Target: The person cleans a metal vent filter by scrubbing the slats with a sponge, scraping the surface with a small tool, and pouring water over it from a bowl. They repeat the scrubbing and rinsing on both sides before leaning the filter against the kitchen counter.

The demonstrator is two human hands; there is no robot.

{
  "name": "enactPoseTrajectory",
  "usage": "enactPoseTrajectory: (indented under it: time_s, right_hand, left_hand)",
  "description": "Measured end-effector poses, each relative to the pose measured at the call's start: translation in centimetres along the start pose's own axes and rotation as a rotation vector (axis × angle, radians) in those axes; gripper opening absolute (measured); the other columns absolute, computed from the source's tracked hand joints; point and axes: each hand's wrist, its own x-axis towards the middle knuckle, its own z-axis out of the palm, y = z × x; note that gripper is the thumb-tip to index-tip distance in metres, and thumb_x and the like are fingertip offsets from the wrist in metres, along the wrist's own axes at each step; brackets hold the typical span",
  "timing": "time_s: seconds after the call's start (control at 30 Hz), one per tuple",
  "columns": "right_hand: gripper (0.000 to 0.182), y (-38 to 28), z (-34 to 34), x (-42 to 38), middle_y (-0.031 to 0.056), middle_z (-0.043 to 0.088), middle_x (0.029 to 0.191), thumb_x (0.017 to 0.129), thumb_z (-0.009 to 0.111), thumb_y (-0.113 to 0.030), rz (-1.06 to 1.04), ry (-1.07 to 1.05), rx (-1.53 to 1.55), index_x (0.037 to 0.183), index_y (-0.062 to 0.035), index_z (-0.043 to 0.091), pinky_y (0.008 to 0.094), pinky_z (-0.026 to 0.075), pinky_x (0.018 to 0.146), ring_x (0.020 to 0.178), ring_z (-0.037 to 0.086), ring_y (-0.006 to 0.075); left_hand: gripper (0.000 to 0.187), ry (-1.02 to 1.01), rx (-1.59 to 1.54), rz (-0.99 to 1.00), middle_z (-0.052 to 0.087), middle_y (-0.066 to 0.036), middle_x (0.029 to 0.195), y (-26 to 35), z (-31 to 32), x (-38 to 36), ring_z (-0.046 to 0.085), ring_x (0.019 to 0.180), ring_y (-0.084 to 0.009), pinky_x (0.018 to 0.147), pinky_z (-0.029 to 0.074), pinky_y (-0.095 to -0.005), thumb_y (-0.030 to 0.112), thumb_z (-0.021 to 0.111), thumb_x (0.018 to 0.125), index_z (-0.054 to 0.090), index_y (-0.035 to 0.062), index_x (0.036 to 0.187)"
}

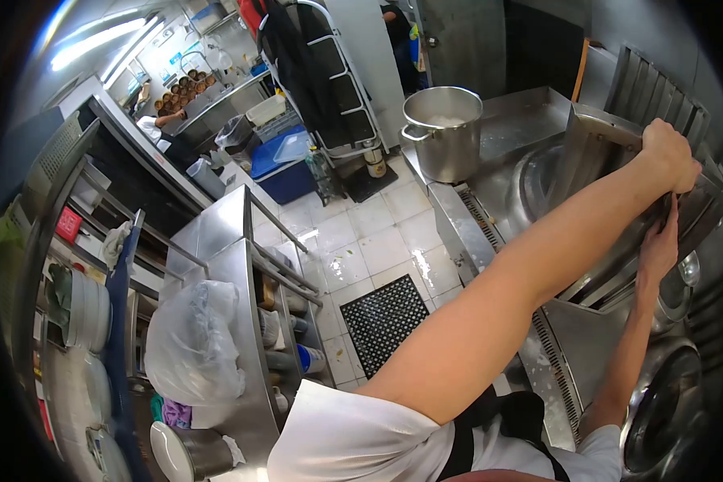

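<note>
A metal panel with folded, slatted sides (590,149) stands tilted over the steel range at the right. My left hand (668,154) is closed on its upper part, with the arm stretched across the range. Just below, my right hand (659,247) has its fingers wrapped against the panel's edge; part of that grip is hidden behind the metal. Behind the panel, a ribbed metal filter (655,88) leans on the wall. Round wok rings (530,181) show beneath and beside the panel.
A large steel pot (442,136) stands on the range's far corner. A black mat (384,321) lies on the wet tiled floor. To the left are a steel counter (209,217) and a plastic bag (193,341). Another person (157,128) works at the far back left.
</note>
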Motion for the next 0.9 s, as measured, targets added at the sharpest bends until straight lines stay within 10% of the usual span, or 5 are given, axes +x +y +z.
enactPoseTrajectory:
  time_s: [0.9]
  right_hand:
    - [0.053,0.6,-1.3,2.5,0.0206,0.063,0.128,0.099,0.054,-0.016,0.121,-0.117,0.101,0.149,-0.0185,0.04,0.0505,0.049,0.089,0.112,0.061,0.0429]
  left_hand:
    - [0.058,-0.032,-0.028,-0.005,0.072,-0.013,0.114,0.7,-0.6,-0.8,0.065,0.113,-0.0266,0.095,0.049,-0.0351,0.054,0.054,0.091,0.072,0.004,0.114]
